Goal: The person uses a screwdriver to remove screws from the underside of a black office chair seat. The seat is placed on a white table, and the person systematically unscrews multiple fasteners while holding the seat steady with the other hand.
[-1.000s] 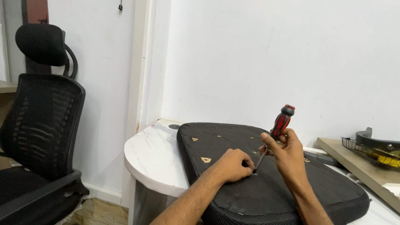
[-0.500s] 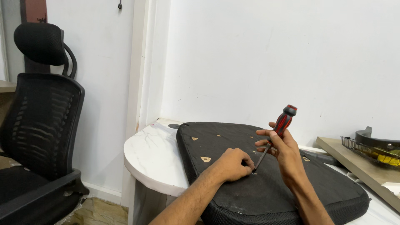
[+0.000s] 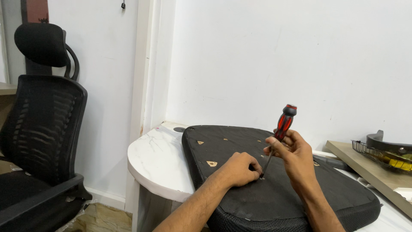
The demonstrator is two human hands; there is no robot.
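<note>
- While lying underside-up on the white table [image 3: 156,161], the seat pad [image 3: 274,193] is giving open access to its black backing, with tan patches showing through holes.
- Screwdriver [image 3: 278,136] is standing tilted on the pad near its middle, tip pressing a small fastener spot, red-and-black handle pointing up.
- Right hand [image 3: 294,154] is clamping fingers around the lower handle and shaft, likely to turn and steer it.
- Left hand [image 3: 239,169] is curling closed on the pad, fingertips touching the tip, apparently steadying it on the spot.
- Pad is overhanging the table's front edge, near the person.
- Wooden shelf [image 3: 369,167] at right is carrying a wire basket [image 3: 380,155] with a dark part.
- Black mesh office chair [image 3: 40,129] is standing well apart at left, by the wall.
</note>
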